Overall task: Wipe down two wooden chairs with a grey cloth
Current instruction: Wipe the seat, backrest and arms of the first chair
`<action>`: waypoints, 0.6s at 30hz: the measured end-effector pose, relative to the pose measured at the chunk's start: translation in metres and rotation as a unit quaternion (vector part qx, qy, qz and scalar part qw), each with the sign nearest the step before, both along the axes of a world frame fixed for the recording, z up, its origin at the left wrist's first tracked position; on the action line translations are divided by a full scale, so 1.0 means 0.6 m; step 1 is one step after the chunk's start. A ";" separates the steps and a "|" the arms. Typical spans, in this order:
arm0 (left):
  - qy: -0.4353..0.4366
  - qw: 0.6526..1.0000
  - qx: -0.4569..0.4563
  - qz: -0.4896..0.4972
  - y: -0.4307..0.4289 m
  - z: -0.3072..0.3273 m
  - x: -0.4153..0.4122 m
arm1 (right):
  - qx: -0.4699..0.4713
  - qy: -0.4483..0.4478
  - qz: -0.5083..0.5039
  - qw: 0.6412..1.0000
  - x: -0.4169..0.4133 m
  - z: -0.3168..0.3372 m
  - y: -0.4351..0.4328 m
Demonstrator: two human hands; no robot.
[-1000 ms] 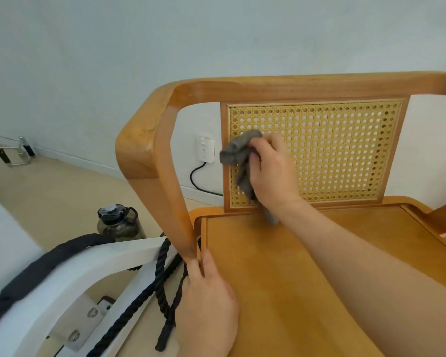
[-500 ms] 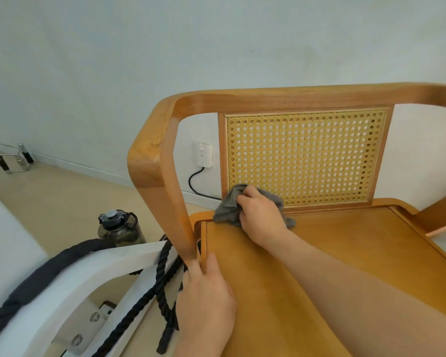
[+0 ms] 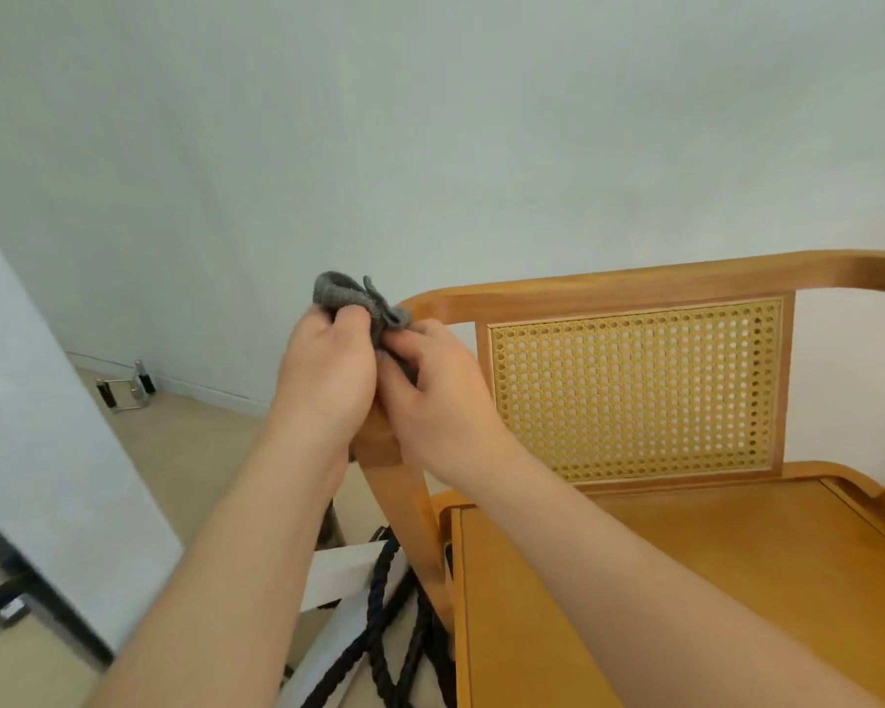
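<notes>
We hold both hands up together. Our left hand and right hand pinch the bunched grey cloth, which pokes above our curled fingertips. Our hands hide the wooden chair's corner behind them; black rope lies below our wrists.

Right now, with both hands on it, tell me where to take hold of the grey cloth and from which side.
Pinch the bunched fold of the grey cloth that sticks up above the left hand and right hand, coming from above; probably the only free part, as the hands cover the rest.
</notes>
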State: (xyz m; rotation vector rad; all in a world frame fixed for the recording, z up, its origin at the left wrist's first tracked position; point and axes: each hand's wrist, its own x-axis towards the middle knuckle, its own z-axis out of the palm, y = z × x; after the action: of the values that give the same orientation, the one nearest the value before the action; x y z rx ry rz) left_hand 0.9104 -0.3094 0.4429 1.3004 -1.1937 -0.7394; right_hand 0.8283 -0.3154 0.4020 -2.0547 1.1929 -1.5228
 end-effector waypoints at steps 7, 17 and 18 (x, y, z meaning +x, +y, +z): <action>-0.472 0.875 -0.101 0.021 0.007 -0.021 -0.031 | 0.112 0.194 -0.025 0.974 -0.017 0.061 -0.102; -0.537 0.842 0.054 -0.018 -0.112 0.019 -0.033 | -0.016 0.505 -0.091 0.858 -0.061 0.043 -0.187; -0.523 0.850 0.052 -0.022 -0.116 0.008 -0.031 | -0.052 0.509 -0.117 0.851 -0.059 0.039 -0.196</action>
State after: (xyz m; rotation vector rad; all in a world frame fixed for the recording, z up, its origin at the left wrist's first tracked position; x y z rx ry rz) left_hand 0.8915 -0.3790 0.4475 1.8471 -2.0577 -0.0486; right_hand 0.7931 -0.4331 0.4255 -2.9930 1.7516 -0.4543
